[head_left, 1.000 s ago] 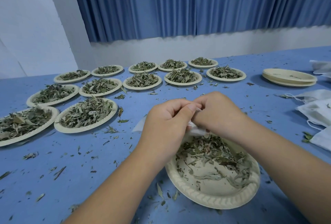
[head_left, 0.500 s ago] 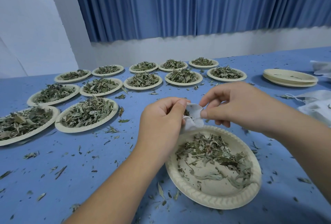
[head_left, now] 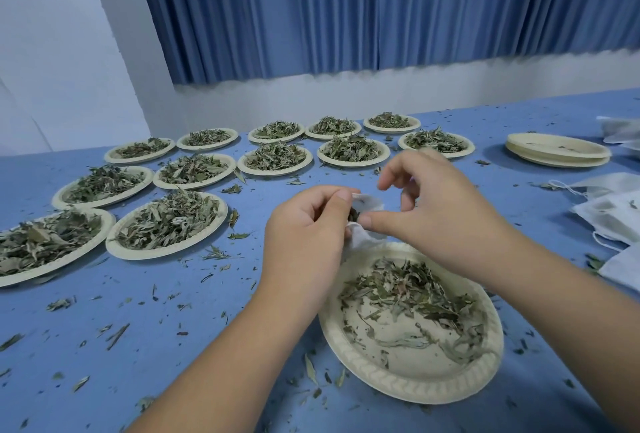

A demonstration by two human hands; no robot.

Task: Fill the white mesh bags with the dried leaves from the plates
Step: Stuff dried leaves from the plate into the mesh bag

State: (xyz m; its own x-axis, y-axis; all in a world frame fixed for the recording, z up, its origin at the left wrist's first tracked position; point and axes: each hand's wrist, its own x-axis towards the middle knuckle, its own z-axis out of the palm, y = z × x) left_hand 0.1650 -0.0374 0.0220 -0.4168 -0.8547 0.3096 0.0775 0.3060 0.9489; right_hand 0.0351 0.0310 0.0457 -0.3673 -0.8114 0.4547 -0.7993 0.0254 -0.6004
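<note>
White mesh bag (head_left: 364,241) mostly hidden behind left hand (head_left: 304,235).

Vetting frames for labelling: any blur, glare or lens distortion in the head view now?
Head view: raised fingers of the right hand are motion-blurred; left hand and white mesh bag are sharp. Head view: wide-angle bend tilts the curtain folds at left; light is soft and bluish, no glare, faint shadow beside the stacked plates.

**Blue table and its load**

The blue table (head_left: 145,280) bears twelve plates (head_left: 166,252) heaped with dried leaves (head_left: 169,219), one sparsely covered near plate (head_left: 415,392), stacked empty plates (head_left: 557,155), white mesh bags (head_left: 613,221) at right, and scattered leaf fragments (head_left: 117,335).
</note>
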